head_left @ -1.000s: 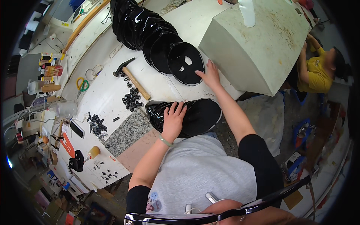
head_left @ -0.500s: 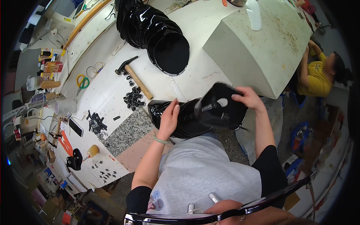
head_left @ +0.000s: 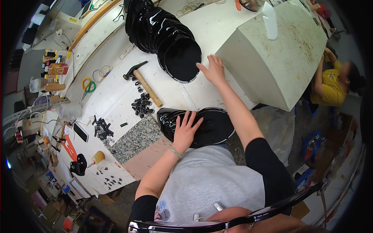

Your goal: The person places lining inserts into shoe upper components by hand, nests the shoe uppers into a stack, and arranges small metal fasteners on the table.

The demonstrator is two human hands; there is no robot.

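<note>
My left hand [head_left: 184, 132] lies with fingers spread on the near overlapping pile of glossy black rounded pieces [head_left: 213, 126], close against my body. The top piece is flat and matt black with a thin pale rim. My right hand [head_left: 213, 70] is stretched forward, its fingers apart and nothing in them. Its thumb is beside the right edge of the far row of black pieces [head_left: 180, 60]; whether it touches, I cannot tell. That row overlaps like fallen cards toward the back of the white table.
A hammer [head_left: 147, 88], small black fittings [head_left: 142, 105] and black strips [head_left: 103, 128] lie to the left, by a granite slab [head_left: 134, 139]. Scissors [head_left: 89, 86] and a phone [head_left: 80, 132] are farther left. A large pale box [head_left: 268, 58] stands right; beyond it sits a person in yellow [head_left: 332, 87].
My right hand has let go of the black piece it held over the near pile and has reached forward to the far row. My left hand has settled flat on the near pile.
</note>
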